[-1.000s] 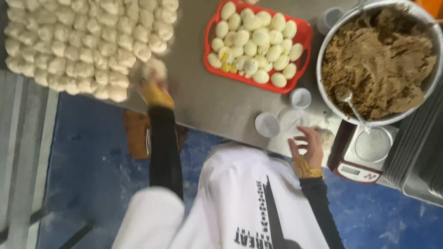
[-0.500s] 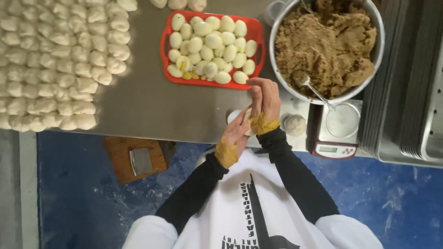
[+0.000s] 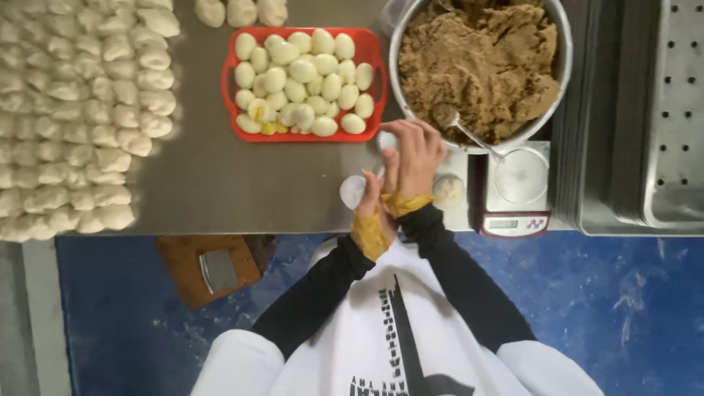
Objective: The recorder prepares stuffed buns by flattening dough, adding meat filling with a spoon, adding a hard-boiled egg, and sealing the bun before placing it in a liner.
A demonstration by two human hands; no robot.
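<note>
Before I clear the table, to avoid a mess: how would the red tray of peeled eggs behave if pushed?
The red tray would probably slide easily on the smooth steel table. The heaped peeled eggs look slippery and round, so top ones might roll off.

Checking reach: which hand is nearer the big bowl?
Right. The right hand is by the bowl's lower rim; the left hand is lower, nearer the table edge.

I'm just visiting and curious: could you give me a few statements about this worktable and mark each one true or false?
1. The red tray holds peeled eggs. True.
2. The big metal bowl is empty. False: it is full of brown filling.
3. Both hands are pressed together, left hand against right hand. True.
4. The dough balls lie right of the bowl. False: they are on the table's far left.
</note>
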